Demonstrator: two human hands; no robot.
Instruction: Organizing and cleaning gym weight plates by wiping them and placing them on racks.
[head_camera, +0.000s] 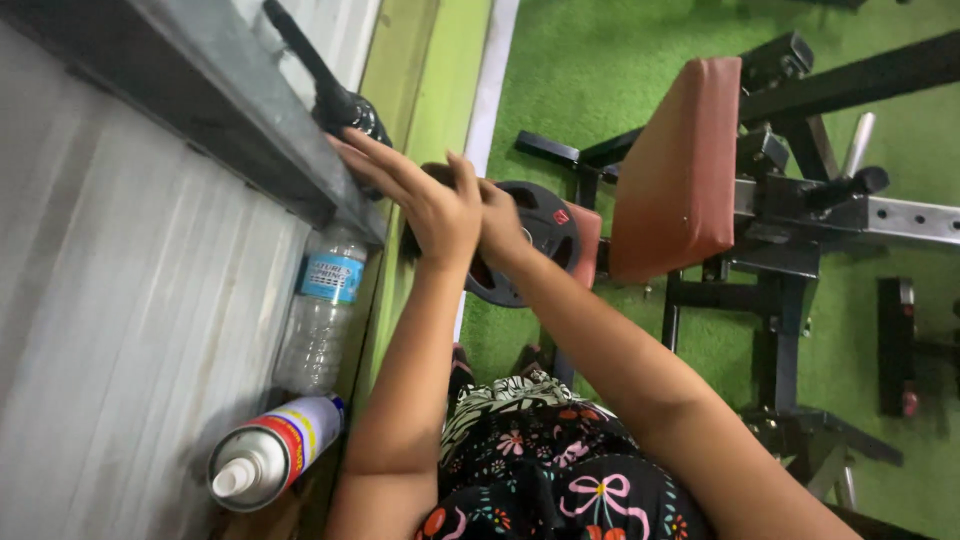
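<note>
Hands meet over a dark, rounded object at the edge of a grey ledge (250, 130). The left hand (430, 205) lies with fingers stretched out flat toward the ledge, its fingertips touching a black handle-like piece (335, 95) that rises from there; this grip is released, not closed on anything. The right hand (497, 222) sits just behind and partly under the left, so most of it is hidden, and I cannot tell whether its grip is clenched or loose. The dark object itself is mostly covered by both hands, and its kind cannot be made out.

Just beyond the hands a black weight plate (535, 240) hangs on a machine with a reddish-brown pad (675, 170) and a black steel frame (790, 300), all standing on green turf (600, 70). Below the ledge, against a pale ribbed wall (120, 330), a clear plastic water bottle (322, 310) with a blue label rests near a white spray can (272, 452) with a red and yellow band. The person's flowered dark garment (550, 470) shows at the bottom.
</note>
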